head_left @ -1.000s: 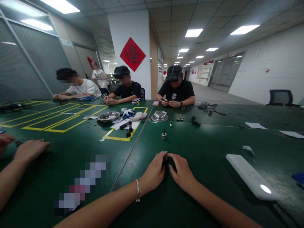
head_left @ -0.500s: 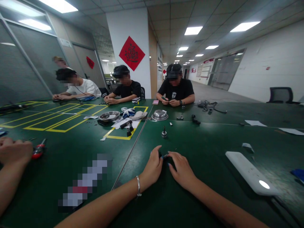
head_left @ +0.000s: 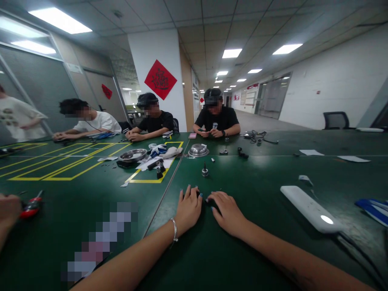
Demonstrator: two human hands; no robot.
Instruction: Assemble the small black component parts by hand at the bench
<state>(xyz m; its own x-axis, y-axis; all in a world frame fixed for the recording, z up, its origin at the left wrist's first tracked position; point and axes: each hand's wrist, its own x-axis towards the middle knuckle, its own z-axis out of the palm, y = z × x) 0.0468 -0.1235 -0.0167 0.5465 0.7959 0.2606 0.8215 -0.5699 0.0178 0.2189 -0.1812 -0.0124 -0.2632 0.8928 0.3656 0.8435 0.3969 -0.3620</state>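
1. Your left hand [head_left: 188, 206] is palm down above the dark green desk [head_left: 212, 258], a silver bangle [head_left: 174, 230] around its wrist. Its fingers are spread fairly wide; I cannot tell whether they grip anything underneath.
2. Your right hand [head_left: 228, 212] faces it, near but apart, fingers bent together and thumb set off to the side. Its fingertips reach a small dark piece [head_left: 208, 202]; I cannot tell whether they pinch it or only touch it.
3. That piece is between your hands, mostly hidden, so its shape is unclear. Take it as the centre of the clock, with twelve straight ahead.
4. At twelve o'clock, a round silvery metal part with a thin dark stem [head_left: 205, 171] stands upright; beyond it is a shiny upturned steel bowl [head_left: 198, 150].
5. At one o'clock, farther off, lies a small black angled part [head_left: 242, 153].
6. At three o'clock lies a long white plastic block with a glowing light [head_left: 306, 207].
7. At nine o'clock, a screwdriver with a red and black handle [head_left: 31, 208] lies beside a co-worker's hand [head_left: 9, 211].
8. Towards ten, well apart, sits a shallow round steel dish [head_left: 125, 157].
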